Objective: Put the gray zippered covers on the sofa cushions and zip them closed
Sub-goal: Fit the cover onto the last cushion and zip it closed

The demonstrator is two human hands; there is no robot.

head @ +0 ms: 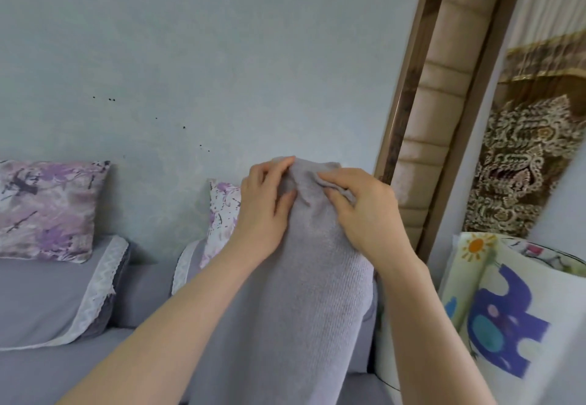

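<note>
A tall cushion in a gray ribbed cover (298, 293) stands on end in front of me, its top corner raised against the wall. My left hand (264, 201) pinches the cover's fabric at the top left of that corner. My right hand (361, 205) pinches a fold of the same fabric at the top right. No zipper shows from this side. The cushion's lower end runs out of the frame's bottom edge.
A gray sofa (41, 369) with lace-trimmed back cushions (95, 290) spans the left. Two purple floral pillows (47, 211) (223, 214) lean on the wall. A folded mat with a blue elephant print (507, 319) stands at right, beside a padded door frame (444, 103).
</note>
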